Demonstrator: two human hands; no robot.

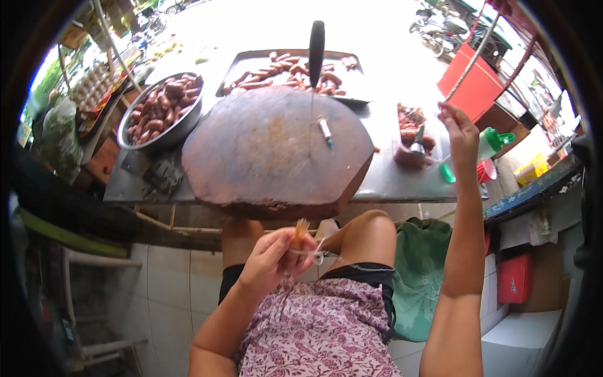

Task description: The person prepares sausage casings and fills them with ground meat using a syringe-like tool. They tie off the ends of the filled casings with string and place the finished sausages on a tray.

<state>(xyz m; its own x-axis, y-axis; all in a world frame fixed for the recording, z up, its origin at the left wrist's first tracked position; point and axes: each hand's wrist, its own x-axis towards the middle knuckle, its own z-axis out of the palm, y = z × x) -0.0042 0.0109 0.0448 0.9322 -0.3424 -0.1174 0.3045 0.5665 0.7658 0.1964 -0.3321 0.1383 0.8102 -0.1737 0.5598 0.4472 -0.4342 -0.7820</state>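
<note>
Above my lap, my left hand (271, 256) is closed round a small bundle of thin tan sticks (302, 227). A clear plastic strip (320, 256) hangs loosely from that hand. My right hand (461, 127) is raised at the far right, its fingertips pinched together; what they hold, if anything, is too small to make out. Beside the right wrist is a clear bottle with a green cap (500, 139), partly hidden by the arm. In front of me lies a thick round chopping block (251, 135). A dark-handled knife (316, 53) stands upright over it, its thin blade pointing down.
A small white, blue-tipped pen-like object (326, 133) lies on the block. Short sausages fill a metal bowl (121, 136) at left and lie on a tray (234, 65) behind. A container of reddish meat (411, 157) stands right. Green cloth (421, 276) hangs beside my leg.
</note>
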